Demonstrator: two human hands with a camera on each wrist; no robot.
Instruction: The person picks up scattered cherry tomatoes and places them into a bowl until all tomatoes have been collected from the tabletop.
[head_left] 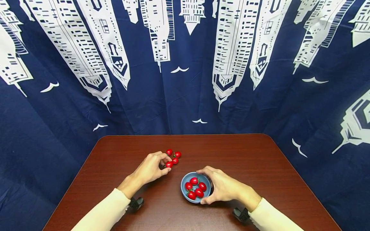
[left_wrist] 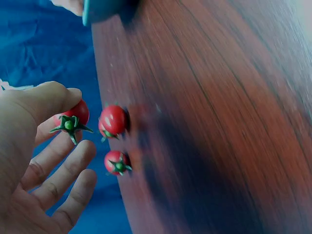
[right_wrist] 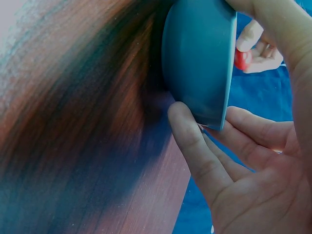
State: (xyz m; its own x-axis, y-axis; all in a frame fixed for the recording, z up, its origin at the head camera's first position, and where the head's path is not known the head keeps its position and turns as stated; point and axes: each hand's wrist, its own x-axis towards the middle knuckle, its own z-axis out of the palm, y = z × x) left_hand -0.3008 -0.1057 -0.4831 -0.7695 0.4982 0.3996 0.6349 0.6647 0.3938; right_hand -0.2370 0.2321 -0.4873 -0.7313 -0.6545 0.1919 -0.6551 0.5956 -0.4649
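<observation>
My left hand (head_left: 151, 167) pinches a red cherry tomato (left_wrist: 79, 114) between thumb and index finger, its green stem star facing the wrist camera. The other fingers of that hand are spread loosely. Further cherry tomatoes (head_left: 177, 154) lie close beyond its fingertips, and the left wrist view has two of them, one tomato (left_wrist: 113, 120) above the other. A small blue bowl (head_left: 183, 191) stands upright to the right, with several cherry tomatoes (head_left: 199, 192) inside. Around the bowl's right side, my right hand (head_left: 221, 186) grips with thumb at the near rim and fingers at the far side.
The brown wooden table (head_left: 231, 150) has rounded far corners. Behind it hangs a dark blue curtain (head_left: 185, 96) printed with white buildings and birds. A dark wrist device (head_left: 136, 203) sits at the left cuff, and another device (head_left: 241, 214) at the right.
</observation>
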